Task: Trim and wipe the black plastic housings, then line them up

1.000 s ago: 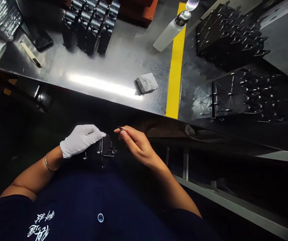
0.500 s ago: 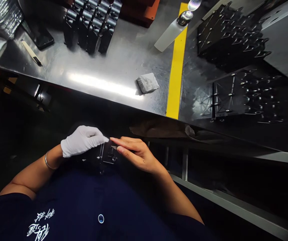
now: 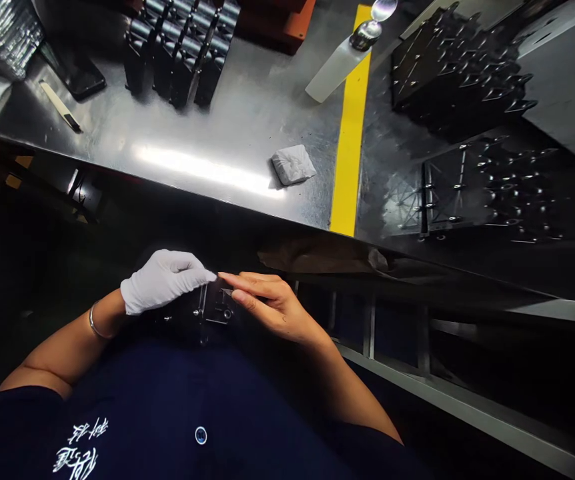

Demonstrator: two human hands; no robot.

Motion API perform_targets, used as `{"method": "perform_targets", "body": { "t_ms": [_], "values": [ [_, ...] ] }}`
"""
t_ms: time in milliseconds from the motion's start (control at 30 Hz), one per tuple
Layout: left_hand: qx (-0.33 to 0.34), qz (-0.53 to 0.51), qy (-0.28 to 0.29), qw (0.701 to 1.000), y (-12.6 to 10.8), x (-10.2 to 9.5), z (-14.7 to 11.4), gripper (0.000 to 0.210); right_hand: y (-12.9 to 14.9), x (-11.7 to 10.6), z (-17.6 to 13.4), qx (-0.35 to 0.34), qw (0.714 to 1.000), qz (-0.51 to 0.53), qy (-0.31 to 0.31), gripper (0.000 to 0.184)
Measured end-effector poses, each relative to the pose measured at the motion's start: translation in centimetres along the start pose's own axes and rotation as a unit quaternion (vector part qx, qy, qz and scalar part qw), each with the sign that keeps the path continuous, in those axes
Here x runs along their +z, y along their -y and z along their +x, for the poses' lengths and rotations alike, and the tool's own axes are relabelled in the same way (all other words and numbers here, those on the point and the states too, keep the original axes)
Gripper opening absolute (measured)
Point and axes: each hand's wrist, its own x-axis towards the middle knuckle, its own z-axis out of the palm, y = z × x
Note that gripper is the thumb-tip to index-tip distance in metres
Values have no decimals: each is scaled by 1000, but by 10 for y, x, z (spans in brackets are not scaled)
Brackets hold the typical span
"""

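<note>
Brushed grey metal covers the bench (image 3: 247, 110) ahead of you, crossed near its front edge by a flat yellow stripe (image 3: 349, 153). Your two hands are close together just short of that front edge, off the bench and before your dark blue shirt (image 3: 167, 400). Your white-gloved left hand (image 3: 167, 280) has its thumb and fingers pinched at the top of a small black part with shiny metal pins (image 3: 213, 301), which hangs between you and the bench's front edge. Your bare right hand (image 3: 272, 303) is closed on a thin, dark, pointed tool (image 3: 227, 291), its index fingertip at the glove's tip; whether they touch, you cannot tell from here. Near the front edge, left of the stripe, lies a white wrapped block (image 3: 293, 165); farther back, a translucent white bottle with a silver cap (image 3: 335, 70) overlaps the stripe. Toward the bench's left end lies a slim cream-coloured cutter (image 3: 59, 105), with black metal parts in rows (image 3: 177, 57) farther back to its right.
</note>
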Motion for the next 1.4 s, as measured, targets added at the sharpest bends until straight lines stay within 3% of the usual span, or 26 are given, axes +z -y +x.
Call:
{"method": "perform_targets", "body": {
  "t_ms": [500, 733, 867, 1100, 1400],
  "values": [
    [3, -2, 1, 1000, 1, 2, -1, 32, -3, 2, 1, 4, 1000, 20, -13, 29],
    [20, 20, 11, 1000, 1, 2, -2, 29, -4, 3, 4, 55, 997, 48, -8, 28],
    [62, 25, -3, 998, 3, 2, -3, 29, -2, 7, 5, 94, 990, 49, -94, 29],
    [88, 32, -69, 993, 8, 2, -5, 32, 5, 17, 9, -19, 978, -116, -173, 24],
    [99, 34, -80, 991, 12, 4, -6, 34, 13, 19, 13, -43, 983, -79, -160, 21]
  ]
}}
